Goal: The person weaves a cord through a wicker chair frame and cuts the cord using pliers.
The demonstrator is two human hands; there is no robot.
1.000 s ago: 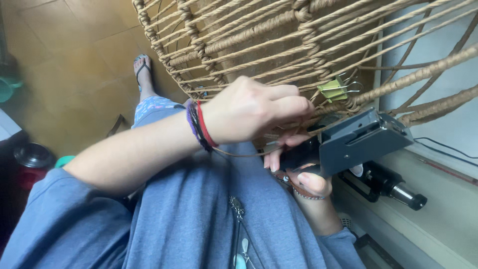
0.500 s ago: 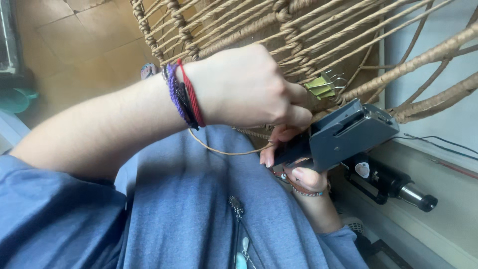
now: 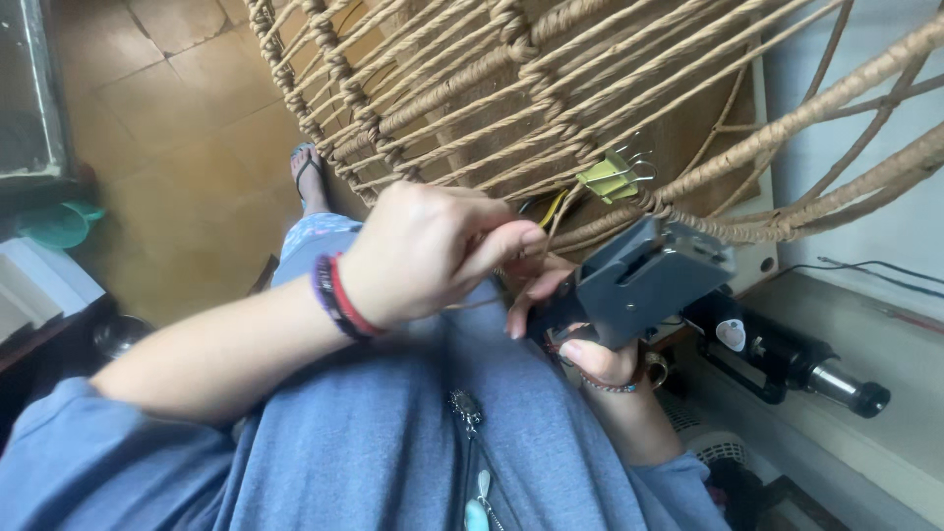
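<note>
Fingers of left hand (image 3: 423,251) pinch thin cord taut at woven rattan frame (image 3: 551,108), right hand (image 3: 580,339) gripping grey staple gun (image 3: 639,280) muzzle-up beside it, presumably for fastening.

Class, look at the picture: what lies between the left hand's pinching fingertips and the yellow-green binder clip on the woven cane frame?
In the head view, thin cane strands span from the left hand to the clip.

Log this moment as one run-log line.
left hand: pinching thin cord | right hand: gripping grey staple gun | gun nose against woven rattan frame | yellow binder clip on frame
</note>
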